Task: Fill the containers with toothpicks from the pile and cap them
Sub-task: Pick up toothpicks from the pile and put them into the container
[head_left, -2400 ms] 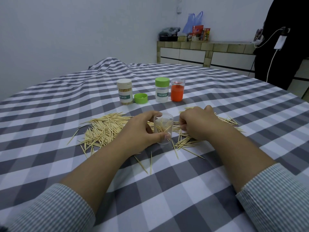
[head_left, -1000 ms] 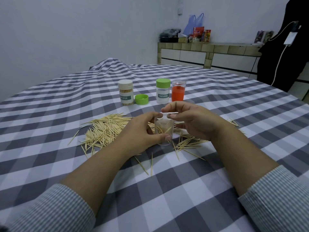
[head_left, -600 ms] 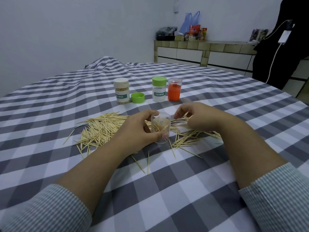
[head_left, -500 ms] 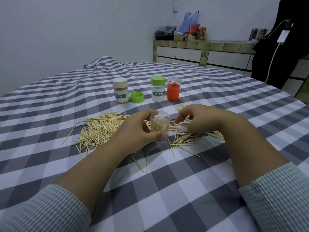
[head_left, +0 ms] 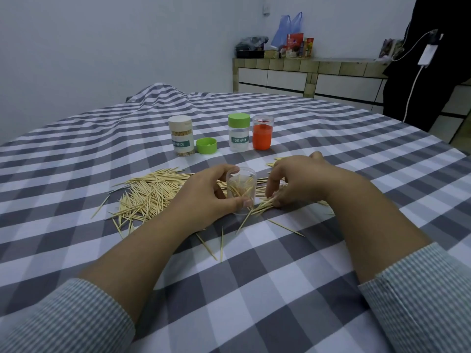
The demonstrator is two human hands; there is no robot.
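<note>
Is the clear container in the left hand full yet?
Not full. The clear container, upright and uncapped in the left hand, holds only a few toothpicks leaning loosely inside, leaving most of it empty.

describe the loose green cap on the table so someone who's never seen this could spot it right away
On the checked tablecloth, look beyond the toothpick pile to the row of small containers. The loose green cap lies on the cloth between the white-capped toothpick jar and the green-capped jar. It is the only lid sitting by itself, low and open side up.
</note>
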